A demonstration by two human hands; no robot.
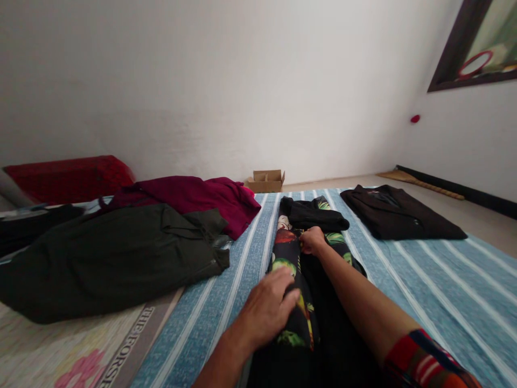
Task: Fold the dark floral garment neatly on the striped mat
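A black garment with a colourful leaf print [290, 250] lies lengthwise before me, with a plain black part [317, 214] folded across its far end. My right hand [313, 241] is closed on the garment near that fold, pinching its edge by the middle. Over the garment's left side, nearer to me, rests my left hand [266, 304], its fingers loosely stretched out and slightly blurred. Whether the left palm presses on the cloth is hard to see. The garment's near end is dark and partly hidden by my forearms.
Blue striped bedding [242, 291] lies under the clothes. Left are a dark green garment [121, 264], a maroon garment [189, 196] and a red item [70, 180]. A folded dark brown garment [404, 215] lies right. A cardboard box [266, 182] stands by the wall.
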